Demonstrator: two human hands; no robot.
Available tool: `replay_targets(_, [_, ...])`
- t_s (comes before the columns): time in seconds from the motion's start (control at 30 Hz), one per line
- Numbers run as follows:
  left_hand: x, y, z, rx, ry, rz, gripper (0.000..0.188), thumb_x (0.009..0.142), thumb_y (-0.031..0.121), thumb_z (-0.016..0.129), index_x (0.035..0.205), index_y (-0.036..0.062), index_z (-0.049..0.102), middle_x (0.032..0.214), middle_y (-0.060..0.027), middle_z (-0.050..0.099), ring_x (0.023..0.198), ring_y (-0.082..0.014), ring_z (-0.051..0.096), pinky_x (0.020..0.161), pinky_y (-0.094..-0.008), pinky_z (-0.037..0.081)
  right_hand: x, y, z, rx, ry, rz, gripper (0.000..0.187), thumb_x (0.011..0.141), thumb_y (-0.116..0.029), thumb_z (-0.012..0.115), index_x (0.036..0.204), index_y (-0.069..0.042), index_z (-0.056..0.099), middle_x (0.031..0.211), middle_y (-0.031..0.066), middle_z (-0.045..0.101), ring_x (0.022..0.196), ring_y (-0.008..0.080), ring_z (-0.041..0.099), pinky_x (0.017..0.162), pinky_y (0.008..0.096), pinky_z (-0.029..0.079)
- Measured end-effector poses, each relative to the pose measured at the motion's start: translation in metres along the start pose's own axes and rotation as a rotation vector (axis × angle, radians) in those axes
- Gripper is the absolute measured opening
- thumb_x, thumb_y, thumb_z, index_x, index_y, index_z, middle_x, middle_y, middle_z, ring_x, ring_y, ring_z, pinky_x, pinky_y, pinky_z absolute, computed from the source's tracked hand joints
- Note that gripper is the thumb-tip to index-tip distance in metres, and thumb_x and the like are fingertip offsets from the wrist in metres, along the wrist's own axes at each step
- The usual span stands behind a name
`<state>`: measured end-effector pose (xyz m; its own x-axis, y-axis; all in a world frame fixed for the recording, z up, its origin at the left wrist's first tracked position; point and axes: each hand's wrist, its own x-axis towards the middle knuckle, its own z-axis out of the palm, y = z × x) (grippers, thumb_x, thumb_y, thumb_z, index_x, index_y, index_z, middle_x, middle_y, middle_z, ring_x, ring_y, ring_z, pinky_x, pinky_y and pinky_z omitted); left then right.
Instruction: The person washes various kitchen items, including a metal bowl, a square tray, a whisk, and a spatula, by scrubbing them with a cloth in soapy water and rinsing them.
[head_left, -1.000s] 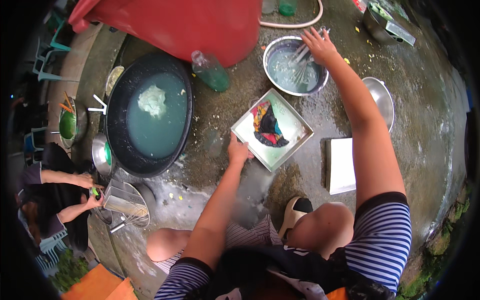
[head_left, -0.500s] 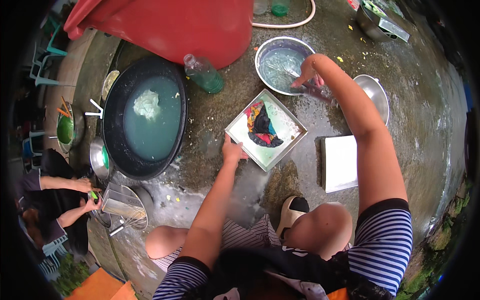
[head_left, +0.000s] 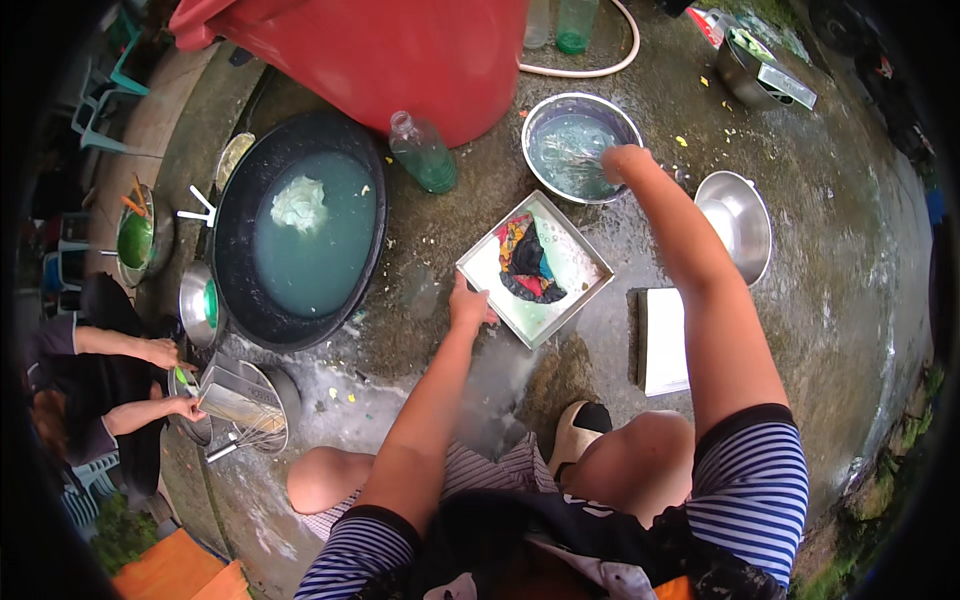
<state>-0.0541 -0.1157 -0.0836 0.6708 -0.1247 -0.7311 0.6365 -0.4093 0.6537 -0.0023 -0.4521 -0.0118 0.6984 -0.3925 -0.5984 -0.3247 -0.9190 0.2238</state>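
Note:
My left hand (head_left: 472, 302) grips the left corner of a square metal pan (head_left: 507, 320), thumb and fingers closed on its wall. In the pan, a crumpled multicoloured cloth (head_left: 530, 262), black with red, yellow and blue, lies in a little soapy liquid. My right hand (head_left: 625, 164) reaches over the right rim of a round metal basin (head_left: 530, 160) of cloudy bluish water. Its fingers point down and are mostly hidden, so what they hold, if anything, cannot be made out. Thin shiny lines show in the water beside them.
Left stands a large black tub (head_left: 232, 290) of murky water with a pale clump, near a green bottle (head_left: 424, 152) and a red tub (head_left: 400, 60). Right are an empty metal bowl (head_left: 735, 225) and a white-topped box (head_left: 664, 340). Another person's hands (head_left: 180, 405) work among utensils at far left.
My right hand has shifted inward at the basin's right rim, and the blurred clear thing by its fingers no longer shows. The left hand still holds the pan. The view has shifted slightly.

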Motion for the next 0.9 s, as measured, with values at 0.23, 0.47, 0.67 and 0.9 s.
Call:
replay_targets(0.23, [0.000, 0.003, -0.006, -0.035, -0.022, -0.009, 0.077, 0.075, -0.005, 0.049, 0.134, 0.0173, 0.004, 0.076, -0.0197, 0.056, 0.048, -0.0264, 0.058, 0.039, -0.0353, 0.050, -0.046, 0.035, -0.065, 0.100, -0.165, -0.126, 0.020, 0.065, -0.005, 0.052, 0.080, 0.004, 0.062, 0.082, 0.0170, 0.062, 0.073, 0.0245, 0.061, 0.061, 0.0345, 0.047])
replay_targets(0.47, [0.006, 0.001, -0.015, 0.045, -0.013, 0.007, 0.079, 0.073, -0.002, 0.053, 0.134, 0.0132, 0.005, 0.079, -0.0205, 0.056, 0.053, -0.0284, 0.059, 0.042, -0.0363, 0.050, -0.080, 0.043, -0.015, 0.203, -0.053, -0.321, 0.025, 0.069, -0.002, 0.044, 0.091, 0.005, 0.053, 0.089, 0.0218, 0.058, 0.088, 0.0309, 0.056, 0.071, 0.0384, 0.044])
replay_targets(0.67, [-0.012, 0.018, 0.030, 0.539, 0.441, 0.687, 0.076, 0.066, 0.013, 0.067, 0.127, -0.0007, 0.023, 0.111, -0.0224, 0.036, 0.105, -0.0340, 0.039, 0.090, -0.0396, 0.032, -0.099, 0.046, 0.034, 0.660, 0.077, -0.080, 0.024, 0.069, -0.007, 0.049, 0.090, 0.005, 0.045, 0.086, 0.0234, 0.056, 0.084, 0.0321, 0.055, 0.068, 0.0368, 0.043])
replay_targets(0.9, [-0.060, 0.120, 0.083, -0.090, -0.511, 0.267, 0.052, 0.080, 0.036, 0.055, 0.117, 0.0023, 0.044, 0.114, -0.0130, 0.048, 0.101, -0.0181, 0.049, 0.082, -0.0323, 0.040, -0.151, -0.056, 0.041, 1.383, 0.290, -0.075, 0.044, 0.070, -0.010, 0.056, 0.105, 0.006, 0.036, 0.095, 0.0251, 0.053, 0.088, 0.0334, 0.055, 0.074, 0.0363, 0.043])
